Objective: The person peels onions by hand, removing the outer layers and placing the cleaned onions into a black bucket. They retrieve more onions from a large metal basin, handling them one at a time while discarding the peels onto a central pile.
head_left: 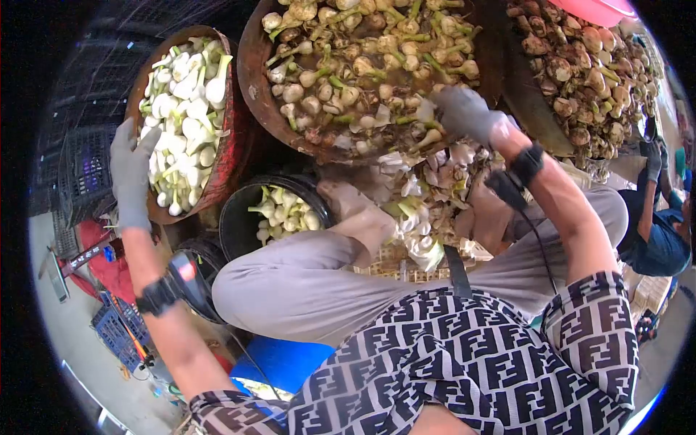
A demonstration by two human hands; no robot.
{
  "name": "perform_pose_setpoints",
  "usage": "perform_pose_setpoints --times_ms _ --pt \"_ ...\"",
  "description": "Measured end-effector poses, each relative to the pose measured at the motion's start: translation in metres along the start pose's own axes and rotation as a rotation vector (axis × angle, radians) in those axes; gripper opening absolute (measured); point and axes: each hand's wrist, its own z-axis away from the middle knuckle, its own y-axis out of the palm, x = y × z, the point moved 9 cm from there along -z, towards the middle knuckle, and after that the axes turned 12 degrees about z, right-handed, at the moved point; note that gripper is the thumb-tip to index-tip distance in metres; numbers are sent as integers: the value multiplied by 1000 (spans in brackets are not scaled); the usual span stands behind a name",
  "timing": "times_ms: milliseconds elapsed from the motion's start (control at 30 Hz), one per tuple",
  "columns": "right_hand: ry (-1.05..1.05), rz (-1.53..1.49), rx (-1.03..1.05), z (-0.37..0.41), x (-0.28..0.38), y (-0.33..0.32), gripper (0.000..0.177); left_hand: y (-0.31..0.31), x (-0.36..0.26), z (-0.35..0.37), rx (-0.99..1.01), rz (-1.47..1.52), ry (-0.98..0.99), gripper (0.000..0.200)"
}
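My left hand (pixel 132 170), in a grey glove, is at the left edge of a reddish basin (pixel 230 123) heaped with peeled white garlic bulbs (pixel 190 119). Its thumb and fingers are apart, with no bulb visible between them. My right hand (pixel 467 114), gloved too, is over the right side of a large rusty basin (pixel 254 80). In that basin, garlic bulbs with green stems (pixel 362 67) lie in brownish water. Motion smears the right fingers, and I cannot tell whether they hold a bulb. Loose garlic skins (pixel 424 250) lie below it, between my legs.
A black bucket (pixel 230 217) with peeled bulbs stands by my left knee. At the upper right is a heap of unpeeled brown bulbs (pixel 580 80), under a pink basin (pixel 598 9). Blue crates (pixel 119 330) are at the left. Another person (pixel 656 232) sits at the right.
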Motion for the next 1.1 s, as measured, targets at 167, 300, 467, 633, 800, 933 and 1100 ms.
perform_pose_setpoints --times_ms 167,300,467,633,800,933,1100 --pt "-291 433 21 -97 -40 112 30 103 -124 82 278 567 -93 43" --pt "-462 614 120 -116 -32 148 31 172 -146 120 488 936 -158 35" --pt "-381 617 94 -142 -77 214 20 207 -132 129 602 865 -121 30" --pt "-115 165 -36 -109 -61 100 25 209 -124 120 532 935 -204 35" --pt "3 -413 62 -78 -22 59 23 235 -109 121 447 783 -177 55" --pt "267 -1558 -2 -20 47 18 25 256 -129 140 329 576 100 87" --pt "158 -1678 -97 1 88 8 27 264 -122 142 394 497 103 79"
